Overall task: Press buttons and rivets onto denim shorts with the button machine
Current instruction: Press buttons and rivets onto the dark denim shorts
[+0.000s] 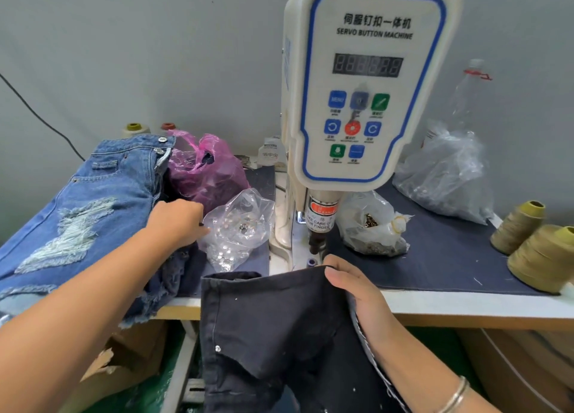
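The right hand [351, 283] grips the top edge of the dark shorts [273, 335], thumb on the near face and the fingers curled over behind the cloth, holding that edge just in front of the machine's [366, 83] press head [318, 226]. The shorts hang from that grip down past the table [466, 304] edge, and a small silver rivet [217, 348] shows on their left side. The left hand [177, 223] reaches across to the clear bag [239, 229] of silver buttons; its fingertips are at the bag's left edge, but the back of the hand hides them, so I cannot tell whether they pinch anything. That bag lies just left of the machine's base, with a pink bag [208, 167] behind it. Under the left forearm sits a pile of blue ripped shorts [93, 201], frayed hems hanging over the table edge. Right of the press head lies another clear bag [372, 226] holding brassy pieces, a larger bag [447, 176] beyond it, and olive thread cones [540, 251] stand at the far right on the dark mat [441, 257]. A silver bangle [456, 395] circles the right wrist.
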Available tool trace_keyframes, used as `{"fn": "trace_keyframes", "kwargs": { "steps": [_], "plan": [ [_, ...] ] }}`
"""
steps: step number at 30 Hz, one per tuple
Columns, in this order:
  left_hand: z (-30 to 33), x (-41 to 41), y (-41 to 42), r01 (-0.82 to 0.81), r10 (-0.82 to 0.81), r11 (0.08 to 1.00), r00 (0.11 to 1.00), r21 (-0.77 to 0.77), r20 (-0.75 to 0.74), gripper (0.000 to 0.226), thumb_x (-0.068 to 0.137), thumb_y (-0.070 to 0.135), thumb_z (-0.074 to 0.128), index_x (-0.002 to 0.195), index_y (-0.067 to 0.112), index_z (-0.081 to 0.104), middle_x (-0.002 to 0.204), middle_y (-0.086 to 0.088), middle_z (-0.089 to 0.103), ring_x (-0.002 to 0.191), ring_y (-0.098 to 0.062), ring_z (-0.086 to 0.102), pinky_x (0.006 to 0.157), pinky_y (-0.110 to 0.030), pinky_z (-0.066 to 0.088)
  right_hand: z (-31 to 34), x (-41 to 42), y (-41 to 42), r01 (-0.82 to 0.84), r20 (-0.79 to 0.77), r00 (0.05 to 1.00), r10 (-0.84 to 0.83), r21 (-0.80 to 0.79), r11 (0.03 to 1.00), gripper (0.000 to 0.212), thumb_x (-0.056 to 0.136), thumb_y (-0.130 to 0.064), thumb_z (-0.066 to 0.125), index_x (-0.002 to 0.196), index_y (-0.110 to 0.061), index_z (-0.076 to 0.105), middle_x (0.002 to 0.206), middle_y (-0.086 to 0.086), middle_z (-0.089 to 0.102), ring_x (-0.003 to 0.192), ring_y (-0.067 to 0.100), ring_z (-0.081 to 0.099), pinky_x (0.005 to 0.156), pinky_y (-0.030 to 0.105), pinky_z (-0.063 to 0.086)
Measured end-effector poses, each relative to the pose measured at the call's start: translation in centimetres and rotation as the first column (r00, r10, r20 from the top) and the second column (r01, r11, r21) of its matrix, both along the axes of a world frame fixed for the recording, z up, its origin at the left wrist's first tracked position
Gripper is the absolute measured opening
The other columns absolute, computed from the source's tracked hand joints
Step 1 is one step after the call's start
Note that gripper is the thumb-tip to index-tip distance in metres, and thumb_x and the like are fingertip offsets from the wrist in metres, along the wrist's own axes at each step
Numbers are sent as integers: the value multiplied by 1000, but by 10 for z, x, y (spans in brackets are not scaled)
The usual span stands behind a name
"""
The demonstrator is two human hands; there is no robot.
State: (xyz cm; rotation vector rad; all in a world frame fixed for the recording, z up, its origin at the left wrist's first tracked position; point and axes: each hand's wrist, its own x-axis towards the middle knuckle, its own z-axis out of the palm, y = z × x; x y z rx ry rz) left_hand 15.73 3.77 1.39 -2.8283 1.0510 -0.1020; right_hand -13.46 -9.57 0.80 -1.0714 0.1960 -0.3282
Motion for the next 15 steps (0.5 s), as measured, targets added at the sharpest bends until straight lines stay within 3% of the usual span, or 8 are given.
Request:
{"fn": "trace_keyframes", "kwargs": {
  "steps": [3, 7, 9, 10, 12, 13, 14, 15],
  "plan": [
    [24, 0, 3, 73, -83, 983, 995, -166, -57, 35, 88, 45, 62, 65, 23, 46, 68, 4, 54, 66, -18, 51, 57, -29, 35, -1, 4, 2, 59, -37, 998, -60, -14, 998, 21, 71, -16, 60, 54, -20, 48, 60, -2, 40, 58, 10, 41, 55, 22, 33],
    [53, -6, 10, 165, -195, 938, 978, -305, -71, 32, 84, 44, 70, 64, 21, 60, 63, 4, 57, 64, -19, 54, 57, -28, 38, -4, 6, 7, 62, -50, 997, -63, -26, 998, 24, 70, -15, 60, 50, -20, 49, 56, -3, 42, 53, 9, 43, 52, 19, 35],
    [64, -11, 15, 168, -266, 828, 958, -535, -111, 23, 84, 40, 70, 71, 22, 67, 66, 2, 58, 65, -16, 54, 59, -27, 40, -3, 7, 10, 65, -57, 996, -69, -64, 996, 24, 70, -16, 59, 49, -21, 49, 54, -5, 41, 51, 7, 43, 50, 16, 37],
    [72, -15, 16, 114, -307, 716, 938, -689, -163, 19, 84, 38, 70, 71, 24, 70, 66, 3, 61, 63, -11, 55, 59, -24, 42, -3, 7, 10, 69, -57, 996, -73, -72, 995, 25, 70, -16, 59, 49, -21, 49, 54, -5, 42, 51, 6, 43, 50, 15, 37],
    [90, -24, 15, -79, -507, 430, 803, -899, -313, 12, 81, 36, 72, 74, 27, 76, 66, 8, 69, 59, -1, 58, 57, -13, 47, -2, 9, 10, 79, -58, 995, -83, -62, 995, 24, 71, -16, 59, 49, -21, 50, 54, -5, 43, 51, 7, 44, 51, 15, 38],
    [96, -26, 17, -163, -618, 347, 701, -923, -356, 8, 77, 35, 73, 76, 29, 78, 69, 10, 71, 61, 0, 61, 59, -11, 50, -3, 9, 10, 82, -62, 994, -86, -61, 995, 24, 71, -17, 59, 49, -21, 50, 54, -5, 44, 52, 7, 44, 51, 15, 38],
    [99, -26, 19, -175, -678, 346, 633, -922, -374, 8, 74, 33, 73, 80, 31, 78, 74, 11, 73, 65, 1, 64, 62, -12, 52, -3, 10, 9, 81, -63, 994, -86, -65, 995, 24, 71, -17, 60, 49, -21, 49, 54, -5, 43, 52, 7, 44, 51, 16, 38],
    [99, -23, 23, -112, -688, 420, 607, -900, -397, 13, 75, 28, 73, 85, 33, 78, 80, 13, 74, 70, 2, 66, 66, -10, 52, -4, 11, 9, 79, -63, 994, -84, -74, 994, 25, 71, -17, 60, 49, -21, 49, 54, -5, 43, 52, 7, 43, 51, 16, 37]
  ]
}}
